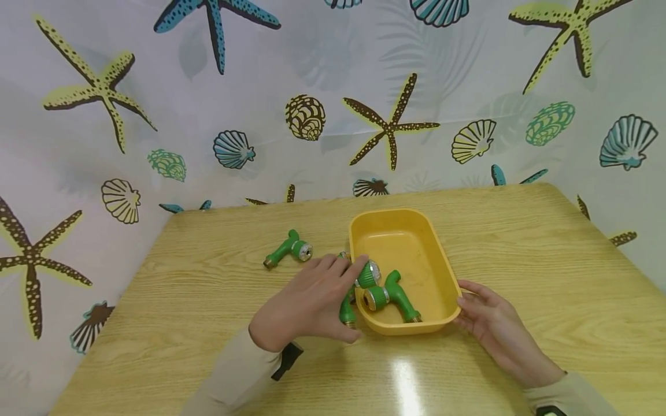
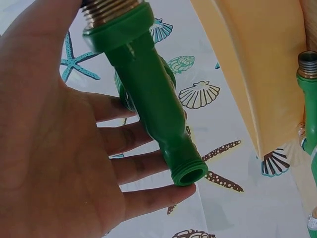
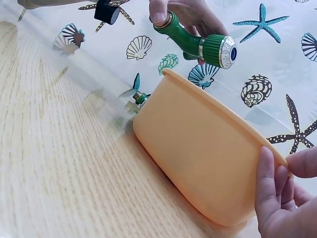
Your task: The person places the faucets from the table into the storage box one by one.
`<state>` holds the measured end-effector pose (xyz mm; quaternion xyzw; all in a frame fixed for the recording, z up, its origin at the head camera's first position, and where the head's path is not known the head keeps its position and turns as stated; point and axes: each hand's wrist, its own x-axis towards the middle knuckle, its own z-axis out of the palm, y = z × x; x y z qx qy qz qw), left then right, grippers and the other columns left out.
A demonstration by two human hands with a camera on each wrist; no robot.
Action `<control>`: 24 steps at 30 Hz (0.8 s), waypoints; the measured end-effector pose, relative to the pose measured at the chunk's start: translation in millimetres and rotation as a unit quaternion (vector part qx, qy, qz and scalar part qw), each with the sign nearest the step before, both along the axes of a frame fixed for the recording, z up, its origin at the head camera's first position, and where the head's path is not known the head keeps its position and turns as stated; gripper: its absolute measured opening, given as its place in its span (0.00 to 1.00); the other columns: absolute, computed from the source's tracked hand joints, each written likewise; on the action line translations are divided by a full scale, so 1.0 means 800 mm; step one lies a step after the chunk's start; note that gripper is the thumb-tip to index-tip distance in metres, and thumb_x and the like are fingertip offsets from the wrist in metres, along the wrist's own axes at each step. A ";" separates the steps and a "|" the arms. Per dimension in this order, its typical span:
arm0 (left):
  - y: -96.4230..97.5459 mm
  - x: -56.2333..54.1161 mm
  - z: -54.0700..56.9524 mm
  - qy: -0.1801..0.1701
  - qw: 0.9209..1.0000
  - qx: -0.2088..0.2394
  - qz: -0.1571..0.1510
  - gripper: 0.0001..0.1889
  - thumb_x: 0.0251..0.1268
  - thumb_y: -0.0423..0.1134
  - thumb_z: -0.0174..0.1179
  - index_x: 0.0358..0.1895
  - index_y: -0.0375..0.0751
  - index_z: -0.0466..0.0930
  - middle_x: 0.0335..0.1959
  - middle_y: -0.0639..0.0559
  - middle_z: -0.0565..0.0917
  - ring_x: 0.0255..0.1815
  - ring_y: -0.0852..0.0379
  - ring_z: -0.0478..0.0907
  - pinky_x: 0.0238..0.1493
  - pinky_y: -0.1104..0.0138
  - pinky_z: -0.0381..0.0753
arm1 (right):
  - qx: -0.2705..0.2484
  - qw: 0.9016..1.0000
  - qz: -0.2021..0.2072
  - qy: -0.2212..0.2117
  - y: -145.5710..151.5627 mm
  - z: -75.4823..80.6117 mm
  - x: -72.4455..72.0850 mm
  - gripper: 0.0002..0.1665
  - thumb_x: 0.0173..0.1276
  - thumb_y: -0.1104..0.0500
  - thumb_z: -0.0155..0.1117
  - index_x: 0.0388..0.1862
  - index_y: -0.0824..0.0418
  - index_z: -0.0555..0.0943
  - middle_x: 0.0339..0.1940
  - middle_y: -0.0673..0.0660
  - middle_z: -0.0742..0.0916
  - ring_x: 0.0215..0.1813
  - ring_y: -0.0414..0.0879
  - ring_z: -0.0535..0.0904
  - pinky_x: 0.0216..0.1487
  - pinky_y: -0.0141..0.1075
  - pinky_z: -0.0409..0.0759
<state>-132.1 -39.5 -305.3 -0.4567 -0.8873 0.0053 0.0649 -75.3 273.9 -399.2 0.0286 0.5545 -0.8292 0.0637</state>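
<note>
My left hand [image 1: 314, 303] grips a green water tap [image 3: 190, 43] above the left rim of the yellow plastic tub [image 1: 394, 329]. The thumb lies at its brass threaded end and the fingers bear on the far side, as the left wrist view shows. Its ribbed knob [image 1: 367, 274] with a silver cap points toward the tub. A second green tap [image 1: 399, 297] lies inside the tub, at the near end. My right hand [image 1: 499, 332] pinches the tub's right rim near its front corner, thumb and fingers on either side of the wall.
Another green tap [image 1: 287, 248] lies on the wooden table [image 1: 208, 289], left of the tub. Part of a silver and green fitting [image 1: 343, 255] shows behind the left hand. A curtain [image 1: 333, 75] printed with shells and starfish hangs behind the table.
</note>
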 end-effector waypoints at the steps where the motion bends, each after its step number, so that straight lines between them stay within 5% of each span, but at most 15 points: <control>1: 0.002 -0.001 0.000 0.003 1.000 0.001 -0.002 0.57 0.43 0.70 0.65 0.73 0.37 0.59 0.53 0.45 0.76 0.54 0.48 0.71 0.57 0.56 0.71 | 0.001 1.000 0.000 0.000 0.000 0.000 0.000 0.14 0.75 0.70 0.49 0.54 0.57 0.73 0.45 0.55 0.81 0.43 0.44 0.81 0.44 0.36 0.80; 14: 0.032 -0.016 0.000 -0.016 1.000 -0.001 -0.004 0.57 0.45 0.72 0.64 0.74 0.37 0.58 0.51 0.46 0.76 0.50 0.50 0.72 0.51 0.58 0.74 | 0.005 1.000 0.005 -0.002 0.001 -0.001 0.000 0.14 0.74 0.69 0.51 0.54 0.57 0.73 0.44 0.54 0.82 0.44 0.44 0.80 0.46 0.37 0.80; 24: 0.062 -0.021 0.009 0.003 0.999 -0.031 -0.024 0.55 0.47 0.71 0.62 0.74 0.38 0.57 0.46 0.50 0.75 0.43 0.54 0.69 0.41 0.65 0.71 | 0.016 1.000 0.007 -0.001 0.002 -0.001 0.002 0.14 0.74 0.68 0.51 0.55 0.57 0.70 0.46 0.54 0.82 0.45 0.44 0.80 0.47 0.36 0.80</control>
